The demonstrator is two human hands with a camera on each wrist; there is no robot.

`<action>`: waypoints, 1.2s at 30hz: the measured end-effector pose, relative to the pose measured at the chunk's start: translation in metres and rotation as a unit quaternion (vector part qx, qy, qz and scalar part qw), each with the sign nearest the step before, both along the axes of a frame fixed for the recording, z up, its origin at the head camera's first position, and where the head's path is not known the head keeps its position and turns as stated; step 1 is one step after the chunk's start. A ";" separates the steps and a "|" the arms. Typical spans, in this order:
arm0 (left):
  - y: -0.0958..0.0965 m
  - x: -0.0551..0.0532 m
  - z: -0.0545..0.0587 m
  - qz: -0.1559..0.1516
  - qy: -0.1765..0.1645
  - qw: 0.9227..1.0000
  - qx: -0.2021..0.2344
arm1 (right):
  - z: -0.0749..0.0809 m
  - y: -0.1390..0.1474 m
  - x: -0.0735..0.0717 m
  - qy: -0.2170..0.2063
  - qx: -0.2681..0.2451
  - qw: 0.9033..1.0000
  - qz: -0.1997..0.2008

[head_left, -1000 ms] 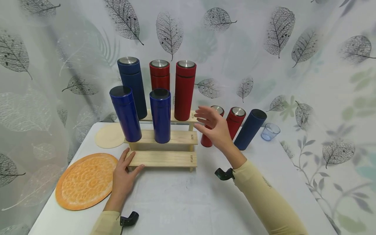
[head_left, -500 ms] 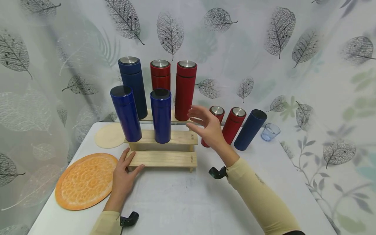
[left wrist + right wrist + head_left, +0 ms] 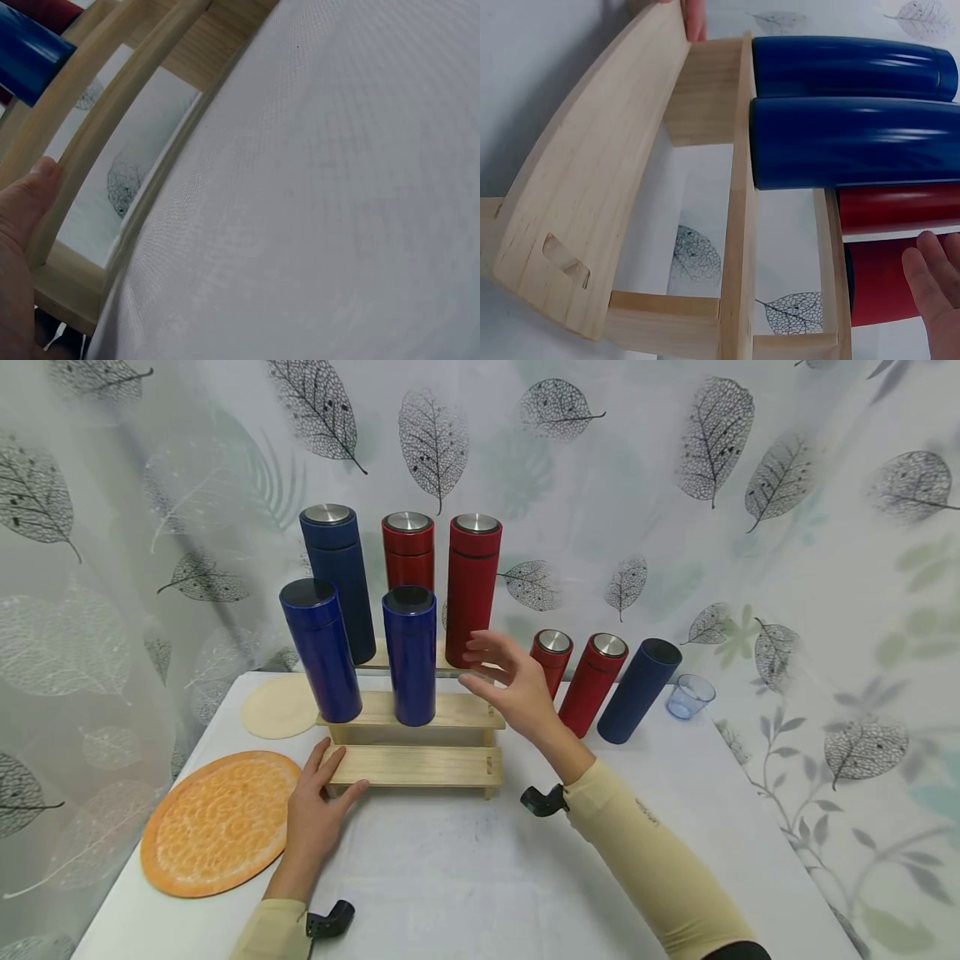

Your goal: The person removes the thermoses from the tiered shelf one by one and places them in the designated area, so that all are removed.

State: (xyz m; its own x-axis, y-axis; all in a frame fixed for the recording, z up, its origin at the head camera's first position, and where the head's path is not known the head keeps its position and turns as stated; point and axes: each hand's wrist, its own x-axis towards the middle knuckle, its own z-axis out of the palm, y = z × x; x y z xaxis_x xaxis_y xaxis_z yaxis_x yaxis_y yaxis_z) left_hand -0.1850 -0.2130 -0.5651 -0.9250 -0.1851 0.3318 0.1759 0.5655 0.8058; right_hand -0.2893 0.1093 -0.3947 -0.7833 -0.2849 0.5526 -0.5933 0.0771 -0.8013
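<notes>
A three-step wooden rack [image 3: 416, 766] stands on the table. My left hand [image 3: 315, 818] holds its lowest step at the left end, fingers along the side and thumb [image 3: 41, 180] at the front edge. My right hand [image 3: 517, 689], fingers spread in a loose curve and holding nothing, is over the rack's right end. It overlaps the base of a tall red thermos [image 3: 474, 585] on the top step. Beside that thermos stand another red thermos [image 3: 408, 556] and a dark blue one [image 3: 341, 585]. Two glossy blue tumblers [image 3: 322, 652] occupy the middle step.
Two red thermoses [image 3: 592, 685] and a dark blue one [image 3: 640, 692] stand right of the rack, near a small blue glass [image 3: 690, 697]. An orange round mat [image 3: 221, 822] and a beige round mat [image 3: 279, 707] lie at left. A leaf-print curtain [image 3: 600, 468] hangs behind.
My right hand has moved left, from in front of the separate red thermoses to the rack's right end. The left hand, rack and bottles have kept their places.
</notes>
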 end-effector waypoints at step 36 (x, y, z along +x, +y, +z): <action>-0.002 -0.001 -0.003 -0.011 0.023 1.000 0.008 | -0.002 -0.027 -0.002 -0.022 0.020 0.999 0.016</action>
State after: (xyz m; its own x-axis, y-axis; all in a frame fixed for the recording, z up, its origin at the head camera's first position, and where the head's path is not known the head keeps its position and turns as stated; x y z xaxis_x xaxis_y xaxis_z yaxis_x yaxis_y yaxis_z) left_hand -0.1856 -0.2147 -0.5680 -0.9130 -0.1701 0.3707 0.2248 0.5486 0.8053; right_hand -0.2917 0.0823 -0.3963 -0.7964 -0.3317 0.5056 -0.5605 0.0911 -0.8231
